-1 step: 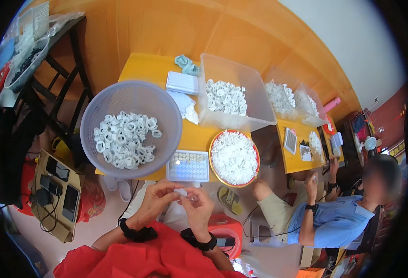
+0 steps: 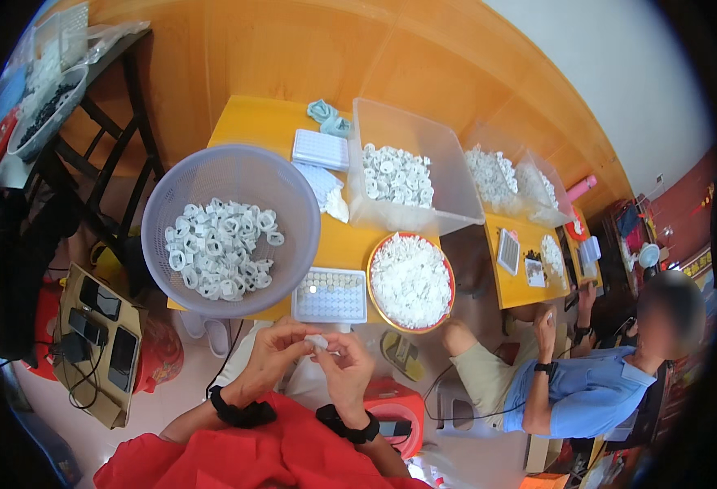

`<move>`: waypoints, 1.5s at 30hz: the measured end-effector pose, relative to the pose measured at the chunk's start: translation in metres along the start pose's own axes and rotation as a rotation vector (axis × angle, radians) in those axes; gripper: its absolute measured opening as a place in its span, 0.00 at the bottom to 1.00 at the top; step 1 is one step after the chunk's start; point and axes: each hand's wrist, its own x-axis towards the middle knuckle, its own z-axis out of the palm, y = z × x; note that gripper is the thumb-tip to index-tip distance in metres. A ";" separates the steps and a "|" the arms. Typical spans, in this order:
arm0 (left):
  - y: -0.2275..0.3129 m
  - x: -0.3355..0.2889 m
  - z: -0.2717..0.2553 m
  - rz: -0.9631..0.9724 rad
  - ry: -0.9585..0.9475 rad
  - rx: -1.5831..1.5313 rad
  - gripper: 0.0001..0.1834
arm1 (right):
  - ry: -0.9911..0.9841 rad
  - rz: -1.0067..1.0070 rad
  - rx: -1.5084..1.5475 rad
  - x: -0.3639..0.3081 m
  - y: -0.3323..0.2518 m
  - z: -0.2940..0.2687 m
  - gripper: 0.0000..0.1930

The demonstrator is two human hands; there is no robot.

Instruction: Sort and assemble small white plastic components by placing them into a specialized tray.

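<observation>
My left hand (image 2: 273, 357) and my right hand (image 2: 344, 371) meet just below the table edge, both pinching one small white plastic part (image 2: 317, 341) between the fingertips. Both wrists wear black bands. Right above the hands lies a white compartment tray (image 2: 330, 296) with a few pieces in its top rows. A large grey mesh basket (image 2: 229, 167) of white ring-shaped parts (image 2: 216, 248) sits to the left. A round red-rimmed bowl (image 2: 448, 269) heaped with small white parts sits to the right.
A clear plastic bin (image 2: 411, 138) of white parts and a second white tray (image 2: 320, 149) stand farther back on the yellow table (image 2: 248, 122). A person in a blue shirt (image 2: 586, 391) works at the adjoining table on the right. Phones lie on a box (image 2: 97, 326) at left.
</observation>
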 end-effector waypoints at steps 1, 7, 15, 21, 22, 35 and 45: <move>-0.002 0.000 -0.002 0.014 0.000 -0.007 0.12 | -0.007 -0.012 -0.008 0.000 0.000 0.001 0.10; -0.010 -0.003 -0.006 0.026 0.041 -0.239 0.13 | 0.016 0.043 0.023 0.002 -0.005 0.011 0.09; -0.008 -0.010 -0.014 -0.120 -0.119 -0.258 0.20 | 0.199 -0.349 -0.336 0.127 -0.076 -0.044 0.08; -0.014 -0.020 -0.036 -0.119 -0.130 -0.286 0.14 | 0.111 -0.464 -0.391 0.155 -0.092 0.004 0.11; -0.014 -0.021 -0.039 -0.119 -0.131 -0.287 0.14 | 0.004 -0.534 -0.477 0.157 -0.075 0.013 0.08; -0.012 -0.032 -0.051 -0.119 -0.099 -0.214 0.12 | -0.936 -0.460 -1.040 0.147 0.005 0.113 0.06; -0.008 -0.035 -0.045 -0.144 -0.075 -0.142 0.11 | -0.949 -0.418 -1.181 0.150 0.022 0.111 0.07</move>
